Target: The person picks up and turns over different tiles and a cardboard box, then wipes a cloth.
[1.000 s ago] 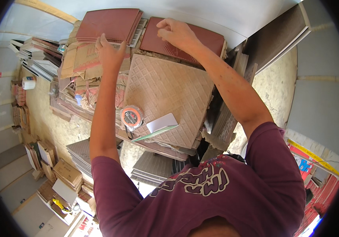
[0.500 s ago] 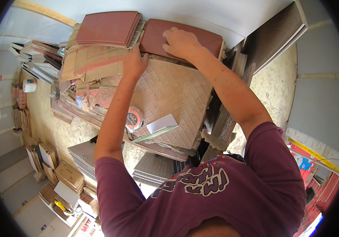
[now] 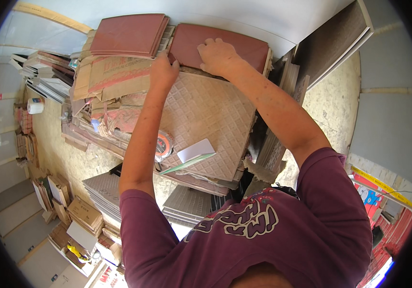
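Observation:
A reddish-brown tile (image 3: 242, 48) lies on the far right part of a heap of tiles and cardboard. My left hand (image 3: 164, 72) is at its near left corner, which shows between my thumb and fingers. My right hand (image 3: 217, 56) rests on the tile's top with fingers slightly bent and apart. To the left, a short stack of similar red tiles (image 3: 129, 34) sits on torn cardboard (image 3: 119, 77). Nearer me is a large beige tile (image 3: 201, 113) with a raised diamond pattern. On it lie an orange and grey tape measure (image 3: 163, 145) and an opened notepad (image 3: 195, 151).
A white wall (image 3: 244, 14) stands behind the heap. Dark panels (image 3: 333, 43) lean at the far right. Stacks of grey tiles (image 3: 187, 204) stand near my body. Cardboard boxes (image 3: 83, 213) are at the lower left, and a white roll (image 3: 35, 105) farther back.
My right hand's fingers have flattened onto the red tile. My left hand has shifted slightly, its thumb now up against the tile's corner. The tape measure and notepad stay in place.

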The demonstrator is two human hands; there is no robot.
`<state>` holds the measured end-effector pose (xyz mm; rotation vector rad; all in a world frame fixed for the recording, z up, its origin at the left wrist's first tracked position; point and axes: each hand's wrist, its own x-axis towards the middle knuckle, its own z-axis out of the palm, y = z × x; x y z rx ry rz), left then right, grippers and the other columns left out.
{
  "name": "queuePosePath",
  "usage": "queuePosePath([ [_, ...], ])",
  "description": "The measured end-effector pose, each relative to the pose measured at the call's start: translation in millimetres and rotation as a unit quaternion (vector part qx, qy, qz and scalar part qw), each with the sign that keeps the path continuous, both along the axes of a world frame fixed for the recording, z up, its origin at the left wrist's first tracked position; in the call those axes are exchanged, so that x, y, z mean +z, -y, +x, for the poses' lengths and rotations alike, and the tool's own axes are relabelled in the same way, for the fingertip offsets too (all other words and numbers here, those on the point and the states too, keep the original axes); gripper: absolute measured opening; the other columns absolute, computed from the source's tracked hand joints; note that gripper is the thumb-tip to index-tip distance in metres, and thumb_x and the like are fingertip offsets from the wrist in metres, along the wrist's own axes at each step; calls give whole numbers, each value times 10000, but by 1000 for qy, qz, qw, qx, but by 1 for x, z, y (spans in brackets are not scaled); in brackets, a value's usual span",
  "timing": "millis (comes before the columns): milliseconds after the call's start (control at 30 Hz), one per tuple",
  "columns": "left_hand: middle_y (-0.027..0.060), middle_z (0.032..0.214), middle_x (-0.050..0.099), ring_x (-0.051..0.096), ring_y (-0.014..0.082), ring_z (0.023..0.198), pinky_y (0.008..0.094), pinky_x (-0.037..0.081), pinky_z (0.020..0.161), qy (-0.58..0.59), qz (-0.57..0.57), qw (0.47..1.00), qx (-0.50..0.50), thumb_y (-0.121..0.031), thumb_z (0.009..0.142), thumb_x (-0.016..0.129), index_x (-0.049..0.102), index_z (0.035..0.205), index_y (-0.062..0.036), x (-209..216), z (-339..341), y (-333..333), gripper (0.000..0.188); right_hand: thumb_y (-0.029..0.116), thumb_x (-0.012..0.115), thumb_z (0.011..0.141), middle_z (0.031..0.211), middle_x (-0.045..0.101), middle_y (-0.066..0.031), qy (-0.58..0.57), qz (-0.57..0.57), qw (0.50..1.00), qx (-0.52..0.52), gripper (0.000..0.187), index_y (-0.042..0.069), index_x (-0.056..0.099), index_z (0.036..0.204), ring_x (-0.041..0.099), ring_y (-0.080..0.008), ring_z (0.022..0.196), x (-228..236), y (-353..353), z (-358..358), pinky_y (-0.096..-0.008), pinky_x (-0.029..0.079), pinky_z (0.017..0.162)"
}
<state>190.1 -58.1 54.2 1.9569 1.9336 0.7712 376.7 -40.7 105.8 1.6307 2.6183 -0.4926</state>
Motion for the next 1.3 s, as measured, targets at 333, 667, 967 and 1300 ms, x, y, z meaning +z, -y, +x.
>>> queuePosePath([
  [333,284,950,621,605,412,924,435,478,811,44,-19,998,40,-170,748,642,521,1079,75,1,-3,-6,429,166,618,782,1162,551,-164,-11,12,1000,2,328,19,613,1074,525,-317,1088,-2,1,1,-407,477,880],
  [667,285,963,619,602,409,934,421,473,821,29,-40,997,66,-210,732,667,509,1091,62,5,-7,-8,477,150,604,781,1149,554,-165,3,18,1000,4,318,17,616,1070,527,-321,1067,-3,4,-2,-401,476,868],
  [967,246,929,633,626,337,885,379,479,796,56,-53,994,82,-222,744,664,479,1115,80,3,-9,-16,513,277,711,728,1148,521,-144,60,31,998,12,513,46,543,1154,498,-318,1074,-8,6,-5,-413,498,837],
  [1300,159,876,616,605,246,812,339,476,753,66,-64,991,92,-195,737,662,468,1136,73,5,-12,-17,519,139,660,704,1162,500,-133,32,38,999,19,470,53,539,1151,470,-311,1086,-7,5,0,-391,492,826],
])
